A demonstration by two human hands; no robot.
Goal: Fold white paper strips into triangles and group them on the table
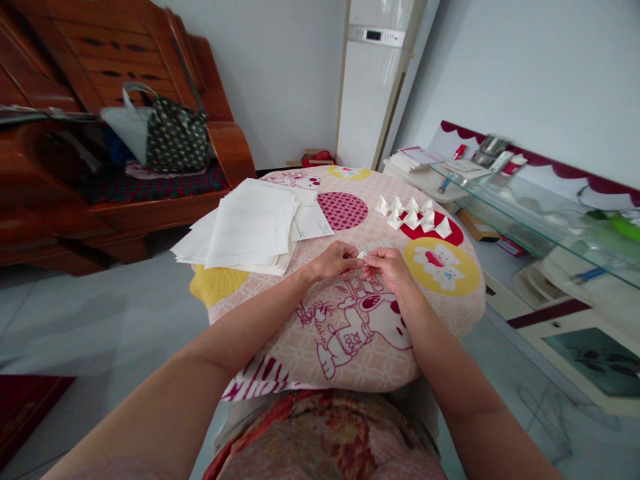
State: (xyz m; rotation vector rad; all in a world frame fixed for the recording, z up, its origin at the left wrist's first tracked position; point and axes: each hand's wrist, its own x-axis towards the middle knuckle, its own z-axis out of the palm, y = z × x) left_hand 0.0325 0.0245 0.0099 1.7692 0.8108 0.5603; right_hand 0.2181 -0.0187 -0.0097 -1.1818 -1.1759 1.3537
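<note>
Between the fingertips of both hands is a small piece of white folded paper, mostly covered by the fingers. My left hand pinches it from the left, and my right hand grips it from the right. Both hands are over the middle of a round table with a patterned cloth. Beyond my right hand, several white folded paper pieces stand in rows. A pile of white paper sheets lies to the left of my left hand.
A glass-topped cabinet with cups and papers on it runs along the right side. A wooden bench at the left carries a dark patterned bag. Behind the table stands a tall white unit. More papers lie at the back right.
</note>
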